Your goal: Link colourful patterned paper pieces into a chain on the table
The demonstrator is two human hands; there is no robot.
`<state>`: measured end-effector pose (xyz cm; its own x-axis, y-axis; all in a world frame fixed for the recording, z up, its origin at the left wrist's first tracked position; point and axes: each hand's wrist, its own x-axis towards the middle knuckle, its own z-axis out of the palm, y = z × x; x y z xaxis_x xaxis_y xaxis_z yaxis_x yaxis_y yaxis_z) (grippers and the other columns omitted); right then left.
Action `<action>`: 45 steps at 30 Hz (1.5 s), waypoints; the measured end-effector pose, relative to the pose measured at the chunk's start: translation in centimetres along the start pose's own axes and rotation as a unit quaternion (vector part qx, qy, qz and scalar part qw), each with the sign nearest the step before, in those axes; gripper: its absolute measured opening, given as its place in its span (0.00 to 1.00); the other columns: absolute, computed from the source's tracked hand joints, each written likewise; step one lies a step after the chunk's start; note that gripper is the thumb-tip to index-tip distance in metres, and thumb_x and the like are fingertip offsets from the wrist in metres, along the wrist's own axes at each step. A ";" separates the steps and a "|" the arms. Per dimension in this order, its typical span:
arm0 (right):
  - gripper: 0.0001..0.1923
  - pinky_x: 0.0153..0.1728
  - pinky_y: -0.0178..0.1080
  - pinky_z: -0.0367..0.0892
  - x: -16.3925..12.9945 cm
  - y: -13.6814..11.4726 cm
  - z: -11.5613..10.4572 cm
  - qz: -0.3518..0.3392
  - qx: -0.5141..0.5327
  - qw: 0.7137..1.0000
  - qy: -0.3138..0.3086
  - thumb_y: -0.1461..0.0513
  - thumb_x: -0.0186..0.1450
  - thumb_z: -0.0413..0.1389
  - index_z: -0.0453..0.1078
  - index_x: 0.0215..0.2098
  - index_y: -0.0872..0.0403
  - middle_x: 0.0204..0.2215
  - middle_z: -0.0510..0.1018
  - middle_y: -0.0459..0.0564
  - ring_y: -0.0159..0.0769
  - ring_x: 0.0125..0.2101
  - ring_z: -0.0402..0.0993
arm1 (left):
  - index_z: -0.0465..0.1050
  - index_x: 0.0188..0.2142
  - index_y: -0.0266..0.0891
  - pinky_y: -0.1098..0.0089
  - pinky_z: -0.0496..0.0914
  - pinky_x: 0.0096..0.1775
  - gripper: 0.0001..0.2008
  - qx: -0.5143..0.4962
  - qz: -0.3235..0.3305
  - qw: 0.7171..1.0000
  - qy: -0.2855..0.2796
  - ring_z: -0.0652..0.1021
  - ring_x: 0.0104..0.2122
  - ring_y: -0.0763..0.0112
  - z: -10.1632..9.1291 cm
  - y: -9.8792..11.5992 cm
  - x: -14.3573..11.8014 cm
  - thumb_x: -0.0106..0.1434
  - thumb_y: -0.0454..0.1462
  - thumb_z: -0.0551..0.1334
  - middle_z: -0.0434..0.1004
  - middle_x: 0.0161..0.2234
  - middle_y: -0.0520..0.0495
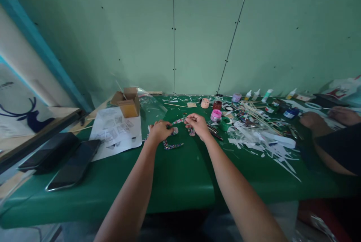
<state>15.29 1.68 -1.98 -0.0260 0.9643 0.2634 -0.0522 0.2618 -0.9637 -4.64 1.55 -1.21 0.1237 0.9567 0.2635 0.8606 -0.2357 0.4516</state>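
My right hand is closed in a pinch on one end of a narrow strip with a small multicoloured pattern. The strip's other end reaches the fingertips of my left hand, whose fingers are curled down on the patterned piece. Below my left hand an angled patterned piece lies on the green table. A pale oval piece shows beside my left fingertips. Under my right hand lies a small pinkish piece, partly hidden. My left palm hides part of the patterned work.
Open paint jars, one pink and one green, stand right of my hands. Beyond them are white paper scraps and thin sticks. Left are a printed sheet, cardboard box and phone. Another person's arm rests far right.
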 end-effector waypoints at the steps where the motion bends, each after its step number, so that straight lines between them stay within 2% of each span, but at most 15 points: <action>1: 0.13 0.29 0.38 0.72 0.0 0.0 0.0 0.004 0.000 1.000 -0.011 0.53 0.54 0.60 0.69 0.30 0.52 0.26 0.76 0.47 0.37 0.29 0.74 | 0.78 0.30 0.46 0.55 0.61 0.45 0.09 0.009 0.005 1.000 -0.011 0.72 0.44 0.48 0.1 -0.1 0.0 0.50 0.45 0.65 0.77 0.38 0.41; 6: 0.13 0.27 0.36 0.69 -0.2 -0.4 -0.3 0.006 -0.047 0.998 -0.049 0.53 0.54 0.61 0.74 0.33 0.53 0.27 0.77 0.46 0.34 0.24 0.73 | 0.76 0.27 0.45 0.59 0.61 0.45 0.03 -0.020 0.021 0.999 -0.027 0.74 0.39 0.56 0.1 0.1 0.2 0.52 0.39 0.63 0.78 0.32 0.47; 10: 0.11 0.29 0.36 0.66 -0.3 -0.8 -0.4 -0.020 -0.123 0.989 -0.084 0.55 0.55 0.60 0.76 0.32 0.53 0.29 0.79 0.48 0.35 0.27 0.73 | 0.74 0.32 0.44 0.62 0.61 0.46 0.06 -0.096 0.014 0.995 0.026 0.77 0.37 0.60 -0.3 1.1 0.5 0.59 0.40 0.59 0.80 0.31 0.48; 13: 0.10 0.32 0.36 0.66 -0.2 -0.8 -0.5 -0.043 -0.148 0.985 -0.082 0.57 0.56 0.59 0.77 0.34 0.53 0.31 0.80 0.49 0.36 0.30 0.74 | 0.74 0.37 0.43 0.62 0.60 0.47 0.09 -0.132 -0.001 0.991 0.034 0.77 0.40 0.61 -0.5 1.9 0.5 0.60 0.41 0.59 0.81 0.35 0.48; 18: 0.09 0.31 0.35 0.65 -0.1 -0.8 -0.5 -0.074 -0.175 0.980 -0.053 0.58 0.55 0.59 0.76 0.30 0.55 0.27 0.79 0.48 0.35 0.29 0.73 | 0.74 0.43 0.45 0.58 0.58 0.50 0.12 -0.102 0.017 0.994 0.028 0.77 0.42 0.61 -0.7 2.4 0.3 0.61 0.40 0.58 0.81 0.36 0.50; 21: 0.09 0.30 0.35 0.65 -0.1 -0.8 -0.5 -0.071 -0.179 0.980 -0.056 0.58 0.56 0.59 0.76 0.34 0.54 0.30 0.80 0.49 0.36 0.30 0.74 | 0.74 0.46 0.47 0.58 0.58 0.50 0.14 -0.085 0.024 0.996 0.032 0.77 0.42 0.60 -0.7 2.5 0.2 0.61 0.41 0.59 0.80 0.35 0.50; 23: 0.11 0.31 0.36 0.66 -0.1 -0.8 -0.4 -0.067 -0.174 0.980 -0.062 0.59 0.56 0.59 0.77 0.37 0.53 0.32 0.80 0.49 0.37 0.31 0.74 | 0.75 0.45 0.47 0.57 0.59 0.50 0.13 -0.074 0.025 0.996 0.033 0.76 0.43 0.59 -0.8 2.6 0.2 0.61 0.41 0.59 0.80 0.36 0.49; 25: 0.10 0.30 0.36 0.66 -0.1 -0.8 -0.4 -0.065 -0.178 0.980 -0.064 0.60 0.55 0.59 0.77 0.35 0.53 0.30 0.80 0.49 0.36 0.29 0.74 | 0.77 0.42 0.46 0.56 0.59 0.50 0.12 -0.065 0.025 0.997 0.030 0.76 0.43 0.59 -0.7 2.5 0.3 0.61 0.41 0.58 0.80 0.37 0.48; 30: 0.09 0.28 0.34 0.64 0.0 -0.6 -0.6 -0.087 -0.210 0.972 -0.054 0.57 0.57 0.58 0.75 0.29 0.54 0.25 0.78 0.47 0.35 0.26 0.72 | 0.79 0.39 0.48 0.55 0.61 0.52 0.10 -0.043 0.052 0.997 0.038 0.71 0.50 0.56 0.2 1.6 0.5 0.60 0.39 0.60 0.74 0.48 0.46; 33: 0.08 0.29 0.34 0.63 0.2 -0.3 -0.9 -0.104 -0.238 0.965 -0.020 0.58 0.57 0.58 0.75 0.30 0.54 0.26 0.78 0.47 0.34 0.27 0.72 | 0.79 0.39 0.47 0.58 0.62 0.54 0.10 -0.065 0.080 0.994 0.025 0.68 0.55 0.56 1.0 0.7 0.6 0.59 0.36 0.61 0.66 0.55 0.44; 35: 0.07 0.31 0.35 0.64 0.4 -0.1 -1.1 -0.116 -0.253 0.960 -0.001 0.59 0.57 0.58 0.75 0.29 0.53 0.27 0.78 0.47 0.35 0.28 0.73 | 0.79 0.39 0.45 0.62 0.64 0.54 0.11 -0.092 0.085 0.992 0.007 0.68 0.55 0.57 1.4 0.4 0.6 0.59 0.34 0.61 0.65 0.56 0.43; 38: 0.07 0.32 0.36 0.65 0.5 -0.2 -1.5 -0.138 -0.248 0.958 0.029 0.59 0.57 0.58 0.76 0.29 0.53 0.29 0.79 0.48 0.36 0.30 0.74 | 0.79 0.41 0.44 0.65 0.68 0.49 0.13 -0.138 0.057 0.989 0.000 0.73 0.50 0.61 1.8 0.1 0.8 0.57 0.32 0.61 0.66 0.56 0.44; 40: 0.08 0.32 0.36 0.66 0.6 -0.3 -1.7 -0.137 -0.226 0.963 0.056 0.58 0.57 0.58 0.77 0.30 0.53 0.30 0.79 0.49 0.37 0.29 0.74 | 0.73 0.50 0.45 0.68 0.71 0.43 0.22 -0.180 0.022 0.983 0.007 0.77 0.41 0.67 2.0 0.1 0.9 0.56 0.29 0.61 0.68 0.55 0.43; 43: 0.09 0.31 0.37 0.68 0.7 -0.4 -1.9 -0.101 -0.174 0.976 0.079 0.57 0.55 0.59 0.77 0.31 0.54 0.27 0.79 0.49 0.37 0.27 0.75 | 0.59 0.61 0.42 0.72 0.71 0.36 0.34 -0.240 -0.035 0.970 0.018 0.78 0.31 0.72 2.2 0.1 1.0 0.54 0.28 0.61 0.77 0.46 0.42; 45: 0.11 0.30 0.37 0.68 0.7 -0.5 -1.8 -0.073 -0.139 0.985 0.071 0.57 0.53 0.61 0.77 0.32 0.55 0.25 0.79 0.49 0.37 0.26 0.75 | 0.61 0.58 0.37 0.72 0.70 0.34 0.31 -0.250 -0.060 0.966 0.023 0.78 0.30 0.70 2.1 0.2 1.0 0.54 0.30 0.62 0.80 0.38 0.43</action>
<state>17.10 2.28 -1.39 0.1027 0.9063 0.4100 0.2303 0.3794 -0.8961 -3.26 2.79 -2.65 0.0068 0.9765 0.2156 0.5203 -0.1876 0.8331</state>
